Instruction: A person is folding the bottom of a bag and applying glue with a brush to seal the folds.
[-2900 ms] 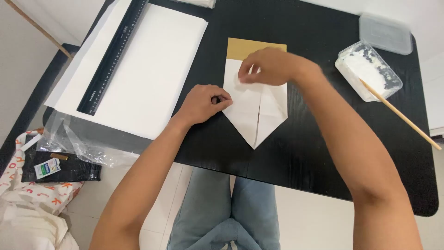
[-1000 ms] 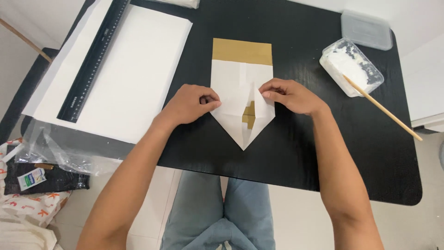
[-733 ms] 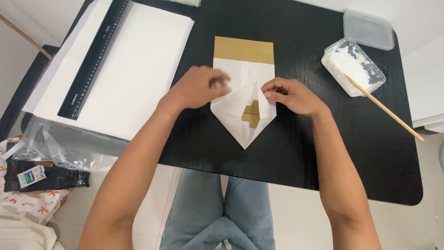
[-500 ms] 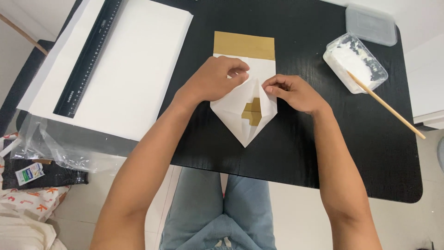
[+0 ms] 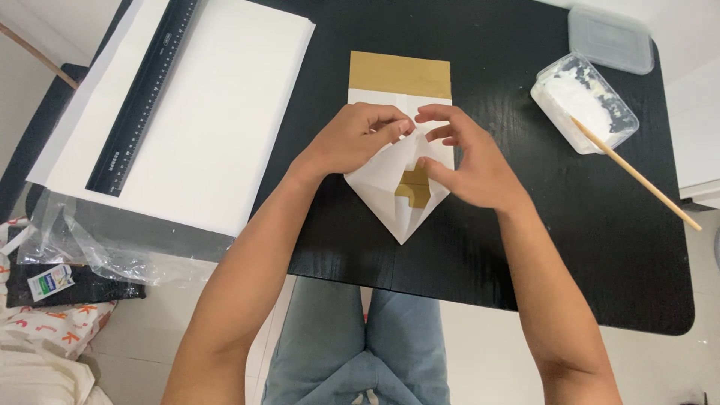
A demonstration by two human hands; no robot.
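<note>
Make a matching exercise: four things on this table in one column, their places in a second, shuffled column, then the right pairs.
1. ruler
2. stick
3. lid
4. folded paper

a. under both hands
b. on the white sheets
c. far right corner of the table
d. leaning in the tub of white paste

Pairs: 1-b, 2-d, 3-c, 4-a
</note>
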